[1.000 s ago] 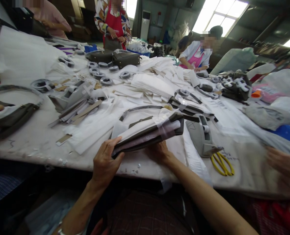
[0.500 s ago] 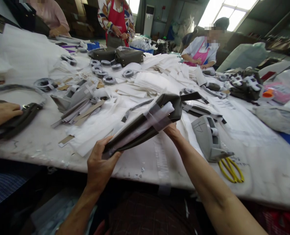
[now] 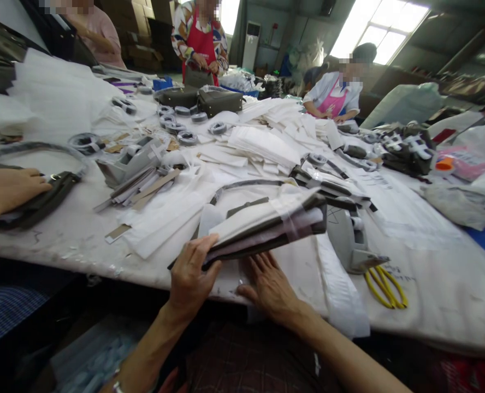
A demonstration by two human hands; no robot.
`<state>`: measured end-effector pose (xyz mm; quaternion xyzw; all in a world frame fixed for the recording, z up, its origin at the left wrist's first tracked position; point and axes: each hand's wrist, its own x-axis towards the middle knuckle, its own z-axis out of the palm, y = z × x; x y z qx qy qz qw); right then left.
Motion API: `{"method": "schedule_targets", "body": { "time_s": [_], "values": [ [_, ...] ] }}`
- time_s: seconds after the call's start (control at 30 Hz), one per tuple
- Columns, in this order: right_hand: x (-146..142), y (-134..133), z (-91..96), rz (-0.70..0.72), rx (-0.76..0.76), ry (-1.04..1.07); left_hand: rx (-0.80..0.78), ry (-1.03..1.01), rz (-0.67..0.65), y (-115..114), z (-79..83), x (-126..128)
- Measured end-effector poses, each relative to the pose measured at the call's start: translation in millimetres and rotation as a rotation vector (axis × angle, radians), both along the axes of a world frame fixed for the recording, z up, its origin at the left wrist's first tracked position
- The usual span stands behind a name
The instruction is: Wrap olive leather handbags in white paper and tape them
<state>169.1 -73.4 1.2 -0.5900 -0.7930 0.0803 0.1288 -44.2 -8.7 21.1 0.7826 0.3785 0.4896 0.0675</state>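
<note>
A dark olive handbag (image 3: 262, 238), wrapped partly in white sheet and clear film, lies tilted across the front of the table. My left hand (image 3: 194, 267) is closed round its left end, thumb on the near side and fingers over the top. Below the bag's near edge my right hand (image 3: 269, 284) is flat, palm down, with its fingers apart; the fingertips reach to the bag's underside. A strap in film (image 3: 246, 185) curves behind the bag. To the right are a grey tape dispenser (image 3: 347, 234) and yellow-handled scissors (image 3: 385, 287).
A co-worker's hand (image 3: 13, 191) rests on another dark bag (image 3: 41, 204) at the left. Another tape dispenser (image 3: 131, 164), rolled straps (image 3: 187, 137) and stacked white sheets (image 3: 262, 144) cover the table's middle. Several people work across the table. The table's front edge runs just below my hands.
The bag has come down onto the table and turned flatter, its right end lower. My right hand has left the bag's right end and moved left, beneath its near edge. My left hand still holds on.
</note>
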Motion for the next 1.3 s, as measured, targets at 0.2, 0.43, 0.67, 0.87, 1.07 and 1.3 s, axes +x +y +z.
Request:
{"method": "schedule_targets", "body": {
  "time_s": [0.2, 0.43, 0.67, 0.87, 1.07, 1.3],
  "values": [
    [-13.7, -46.0, 51.9, 0.410, 0.141, 0.322, 0.188, 0.212, -0.201, -19.8, -26.7, 6.7],
    [26.8, 53.0, 116.3, 0.225, 0.325, 0.259, 0.233, 0.253, -0.206, -18.0, -31.1, 6.4],
    [31.4, 190.5, 69.8, 0.294, -0.091, -0.269, 0.247, 0.247, -0.170, -19.0, -27.4, 8.8],
    [9.9, 218.1, 56.4, 0.067, -0.232, -0.109, 0.244, 0.253, -0.184, -19.6, -27.3, 7.0],
    [-0.7, 235.9, 58.5, -0.235, -0.318, 0.112, 0.253, 0.251, -0.199, -12.4, -20.6, 18.8],
    [-5.0, 216.1, 78.5, -0.332, -0.433, 0.559, 0.233, 0.249, -0.197, -6.4, -23.0, 31.0]
  ]
}}
